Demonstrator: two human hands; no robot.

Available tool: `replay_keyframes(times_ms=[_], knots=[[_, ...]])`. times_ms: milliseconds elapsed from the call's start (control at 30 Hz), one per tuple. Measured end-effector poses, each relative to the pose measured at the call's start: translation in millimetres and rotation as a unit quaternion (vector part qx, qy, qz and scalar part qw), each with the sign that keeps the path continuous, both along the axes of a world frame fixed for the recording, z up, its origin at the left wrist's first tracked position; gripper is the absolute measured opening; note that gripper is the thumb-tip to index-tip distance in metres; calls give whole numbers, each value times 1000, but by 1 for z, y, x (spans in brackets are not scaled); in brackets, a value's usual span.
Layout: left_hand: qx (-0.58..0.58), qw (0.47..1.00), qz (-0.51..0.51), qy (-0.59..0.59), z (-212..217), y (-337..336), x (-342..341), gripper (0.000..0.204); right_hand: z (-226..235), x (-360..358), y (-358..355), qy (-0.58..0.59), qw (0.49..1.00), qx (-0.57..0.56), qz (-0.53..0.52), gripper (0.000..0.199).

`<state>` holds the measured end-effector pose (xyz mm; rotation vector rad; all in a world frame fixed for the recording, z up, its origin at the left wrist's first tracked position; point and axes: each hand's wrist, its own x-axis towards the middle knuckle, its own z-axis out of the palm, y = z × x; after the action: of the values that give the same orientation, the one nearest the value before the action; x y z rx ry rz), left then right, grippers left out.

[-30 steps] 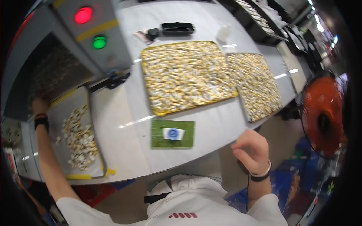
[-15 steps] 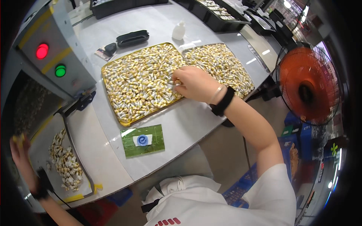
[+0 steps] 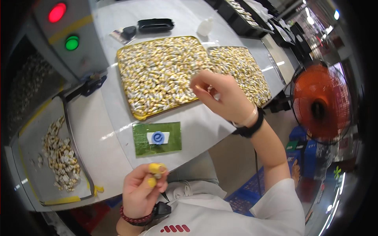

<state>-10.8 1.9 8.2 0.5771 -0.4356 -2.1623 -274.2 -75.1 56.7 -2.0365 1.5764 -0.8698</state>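
A gold-rimmed tray (image 3: 138,115) heaped with small gold-and-white wrapped pieces lies on the grey table, and a second such tray (image 3: 260,76) sits to its right. My right hand (image 3: 222,98) hovers above the first tray's near right corner, fingers curled around what looks like a small pale piece. It wears a black wristband. Low and close to my chest, my left hand (image 3: 143,190) has yellow covers on its fingertips. Its fingers pinch together on a small piece. A beaded band circles that wrist.
A grey machine with a red light (image 3: 57,12) and a green light (image 3: 72,42) stands at the left. Below it is a chute tray (image 3: 31,135) holding loose pieces. A green card (image 3: 156,138), black case (image 3: 155,25), white bottle (image 3: 205,26) and orange fan (image 3: 321,108) are nearby.
My right hand lifted off the tray toward me with its fingers curled. My left hand came away from the machine's chute at the far left and now sits pinched near my chest.
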Motion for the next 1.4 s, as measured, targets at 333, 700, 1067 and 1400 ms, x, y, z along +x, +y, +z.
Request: replay_keyframes(times_ms=[333,700,1067,1400], knots=[[-67,995,-76,0,-3,5,13,43,-7,39,36,-19,983,126,135,13],[-36,993,-31,106,-24,16,27,48,-28,56,20,164,960,-49,224,13],[38,993,-51,97,-23,13,22,55,-23,72,31,129,977,-71,155,13],[102,962,-192,165,-13,-2,12,40,17,76,55,-77,971,-78,212,17]])
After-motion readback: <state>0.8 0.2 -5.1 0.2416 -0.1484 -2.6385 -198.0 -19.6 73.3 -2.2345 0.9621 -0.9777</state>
